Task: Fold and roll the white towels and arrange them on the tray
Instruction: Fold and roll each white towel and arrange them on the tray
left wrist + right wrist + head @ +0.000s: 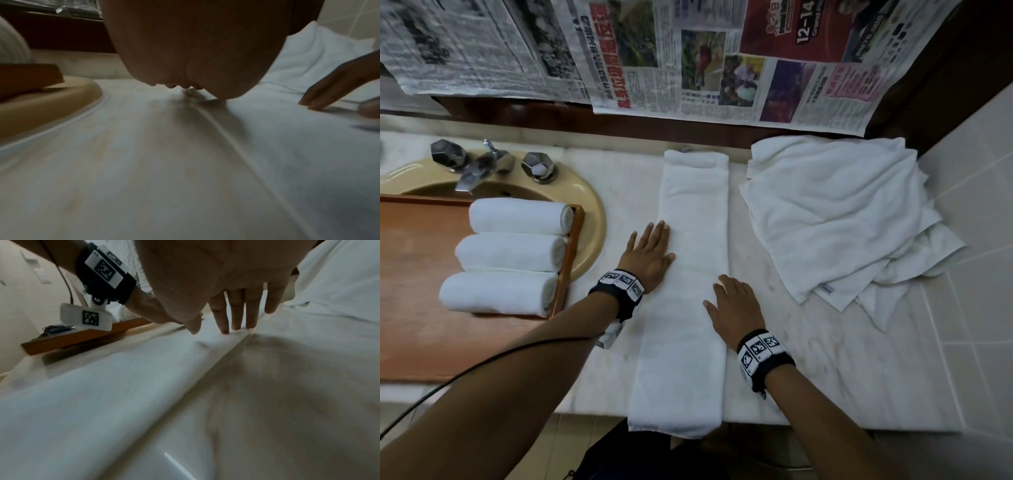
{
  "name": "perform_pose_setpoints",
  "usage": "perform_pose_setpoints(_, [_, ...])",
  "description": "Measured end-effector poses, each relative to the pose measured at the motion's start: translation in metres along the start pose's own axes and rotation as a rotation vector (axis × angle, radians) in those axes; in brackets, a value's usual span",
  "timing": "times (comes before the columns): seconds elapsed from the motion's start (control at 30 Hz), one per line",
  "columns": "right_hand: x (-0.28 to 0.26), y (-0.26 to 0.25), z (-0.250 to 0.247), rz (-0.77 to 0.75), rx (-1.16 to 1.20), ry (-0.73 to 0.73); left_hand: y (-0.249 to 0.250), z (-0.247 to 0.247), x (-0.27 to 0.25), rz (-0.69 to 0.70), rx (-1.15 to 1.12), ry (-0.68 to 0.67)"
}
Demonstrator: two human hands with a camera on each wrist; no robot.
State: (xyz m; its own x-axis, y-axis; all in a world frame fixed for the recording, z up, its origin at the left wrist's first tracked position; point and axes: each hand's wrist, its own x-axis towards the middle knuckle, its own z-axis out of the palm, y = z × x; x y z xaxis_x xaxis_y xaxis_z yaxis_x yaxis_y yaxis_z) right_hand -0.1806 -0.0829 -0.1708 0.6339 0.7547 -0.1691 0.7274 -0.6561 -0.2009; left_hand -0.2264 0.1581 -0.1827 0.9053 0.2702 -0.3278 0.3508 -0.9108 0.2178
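A white towel (pixel 690 260) folded into a long narrow strip lies on the marble counter, running from the back wall to the front edge, where its near end hangs over. My left hand (pixel 649 251) lies flat on its left edge, fingers straight. My right hand (pixel 731 305) lies flat on its right edge, a little nearer to me. Three rolled white towels (pixel 517 253) lie side by side at the right end of the wooden tray (pixel 417 284). In the right wrist view my fingers (pixel 236 316) press the towel's edge (pixel 144 369).
A heap of loose white towels (pixel 839 212) lies at the right of the counter against the tiled wall. The tray rests over a beige sink (pixel 589 205) with a chrome tap (pixel 472 168). Newspaper sheets (pixel 688 58) hang on the back wall.
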Motion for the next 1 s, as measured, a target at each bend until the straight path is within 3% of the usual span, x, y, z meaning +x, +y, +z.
perform_pose_setpoints(0.13, [0.039, -0.001, -0.019, 0.027, -0.012, 0.009, 0.033, -0.003, 0.013, 0.103, -0.016, -0.014])
perform_pose_setpoints(0.3, [0.062, 0.005, -0.019, -0.008, -0.137, -0.307, 0.023, 0.01, 0.017, 0.098, 0.046, -0.025])
perform_pose_setpoints(0.37, [0.059, 0.009, -0.016, -0.001, -0.177, -0.355, 0.008, 0.008, 0.015, 0.054, 0.051, -0.008])
perform_pose_setpoints(0.47, [0.052, 0.009, -0.015, 0.02, -0.179, -0.335, -0.003, -0.001, 0.005, 0.003, 0.062, -0.003])
perform_pose_setpoints(0.63, [0.018, -0.004, -0.008, -0.063, -0.1, -0.183, 0.023, 0.008, -0.049, 0.127, -0.02, 0.073])
perform_pose_setpoints(0.73, [-0.019, -0.009, 0.002, -0.162, -0.092, -0.268, 0.036, 0.032, -0.088, 0.19, -0.014, 0.014])
perform_pose_setpoints(0.83, [-0.038, 0.003, 0.005, -0.084, -0.113, -0.325, 0.025, 0.048, -0.11, 0.112, 0.016, -0.029])
perform_pose_setpoints(0.93, [-0.054, 0.009, -0.001, 0.041, -0.138, -0.295, 0.009, 0.046, -0.128, -0.023, 0.012, -0.035])
perform_pose_setpoints(1.0, [-0.072, 0.003, -0.004, 0.042, -0.128, -0.246, 0.01, 0.046, -0.147, -0.042, -0.019, -0.012])
